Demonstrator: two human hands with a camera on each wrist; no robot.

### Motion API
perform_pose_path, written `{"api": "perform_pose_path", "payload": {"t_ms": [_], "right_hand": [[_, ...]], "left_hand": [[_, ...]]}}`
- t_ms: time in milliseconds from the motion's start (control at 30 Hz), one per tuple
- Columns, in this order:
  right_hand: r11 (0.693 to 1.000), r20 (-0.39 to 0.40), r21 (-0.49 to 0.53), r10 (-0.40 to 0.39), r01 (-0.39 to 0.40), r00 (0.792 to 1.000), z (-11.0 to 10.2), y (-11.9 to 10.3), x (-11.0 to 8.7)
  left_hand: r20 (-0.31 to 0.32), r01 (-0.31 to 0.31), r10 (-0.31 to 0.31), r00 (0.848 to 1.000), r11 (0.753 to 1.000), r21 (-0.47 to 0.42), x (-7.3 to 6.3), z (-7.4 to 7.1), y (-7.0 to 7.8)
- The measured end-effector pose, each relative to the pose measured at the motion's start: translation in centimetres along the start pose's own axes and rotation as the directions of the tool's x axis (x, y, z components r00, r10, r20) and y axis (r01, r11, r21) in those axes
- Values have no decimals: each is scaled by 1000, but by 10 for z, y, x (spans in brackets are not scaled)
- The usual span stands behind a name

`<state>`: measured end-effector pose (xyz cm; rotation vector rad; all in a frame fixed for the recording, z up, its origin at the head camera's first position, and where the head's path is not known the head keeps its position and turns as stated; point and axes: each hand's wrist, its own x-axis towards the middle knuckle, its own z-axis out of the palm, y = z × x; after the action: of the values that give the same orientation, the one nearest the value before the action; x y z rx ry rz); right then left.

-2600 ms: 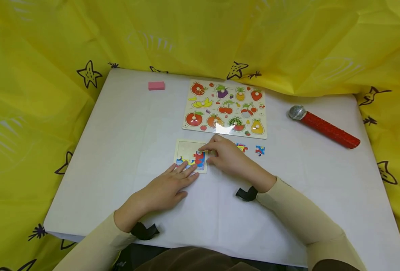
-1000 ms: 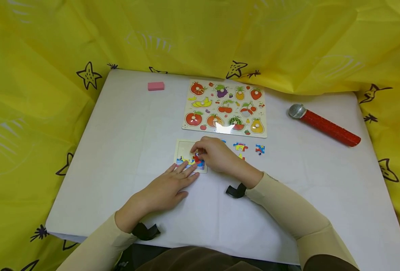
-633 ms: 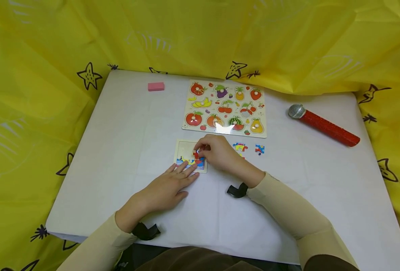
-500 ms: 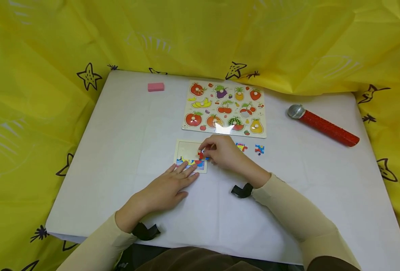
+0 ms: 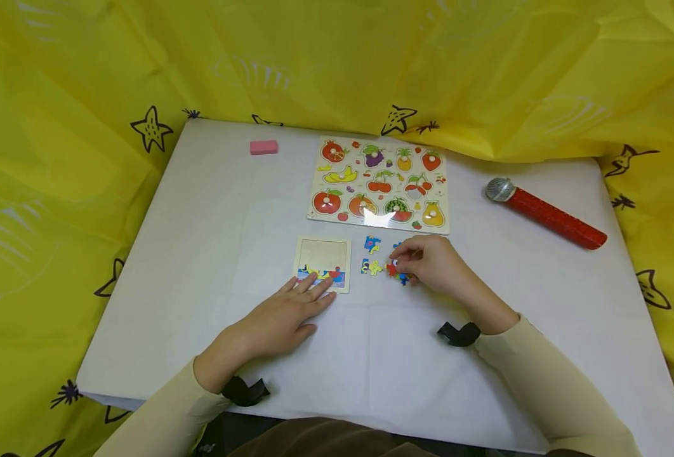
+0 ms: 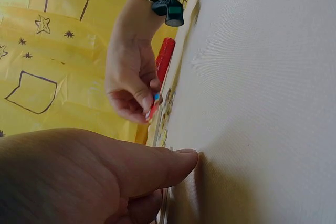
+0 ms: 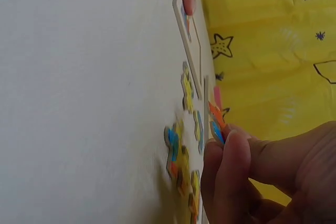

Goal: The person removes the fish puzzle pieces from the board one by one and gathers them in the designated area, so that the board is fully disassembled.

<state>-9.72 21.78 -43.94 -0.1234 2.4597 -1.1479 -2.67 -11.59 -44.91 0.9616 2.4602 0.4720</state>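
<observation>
1. We see the right hand (image 5: 431, 266) pinching a red-and-blue jigsaw piece (image 5: 392, 269) between thumb and fingers; both wrist views show this piece lifted off the table (image 5: 217, 216).
2. We see the left hand (image 5: 277, 317) relaxed and grasping nothing, its fingers straight and spread, their tips resting over the near edge of a square wooden jigsaw tray (image 5: 323, 251).
3. Inside that tray we find a row of fitted pieces (image 5: 337, 277) in blue, yellow and red along the near side, partly covered by the fingers; beyond them the pale wooden base shows.
4. Between the tray and the right hand we count two loose pieces on the table: a blue-and-yellow one (image 5: 372, 244) and, nearer us, a mostly yellow one (image 5: 370, 266). More lie beneath and beside the right hand, and we cannot tell their full shapes.
5. Beyond the jigsaw we see a fruit peg-puzzle board (image 5: 378, 184) lying flat, with a pink block (image 5: 263, 147) well apart on its left.
6. To the board's right we see a red microphone (image 5: 555, 218) with a silver mesh head, lying at a slant.
</observation>
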Motion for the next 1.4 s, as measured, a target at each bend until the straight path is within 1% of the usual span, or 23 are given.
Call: {"api": "perform_pose_path", "payload": {"t_ms": [167,333,533,633,867,1067,1200,1300,1400], "right_hand": [[998,-10,-12,61,-61,998,-18,13,-15],[996,-19,-35,81,-81,997,-32,24,-25],[992,-18,-57,115,-116,993,-41,34,-31],[987,-20,-91,132,-133,991,-42,37,-32],[979,-52,-186,80,-88,995,-38,41,-32],[966,-74,-245,64,-80,995,-35,41,-30],[949,-102,-305,43,-73,994,-34,38,-31],[927,-128,-366,35,-80,991,-32,36,-32],[915,-137,-393,39,-91,990,-30,31,-32]], "left_hand": [[0,-6,6,1000,1000,4,1,0,0],[-1,-4,4,1000,1000,0,1,0,-1],[-4,-2,2,1000,1000,3,1,1,-1],[0,1,-1,1000,1000,4,1,0,-1],[1,2,-2,1000,1000,-7,1,-1,0],[2,0,0,1000,1000,-2,0,-1,0],[4,0,0,1000,1000,-2,0,-1,0],[-1,-3,3,1000,1000,0,0,-1,0],[2,3,-3,1000,1000,8,0,-1,0]]}}
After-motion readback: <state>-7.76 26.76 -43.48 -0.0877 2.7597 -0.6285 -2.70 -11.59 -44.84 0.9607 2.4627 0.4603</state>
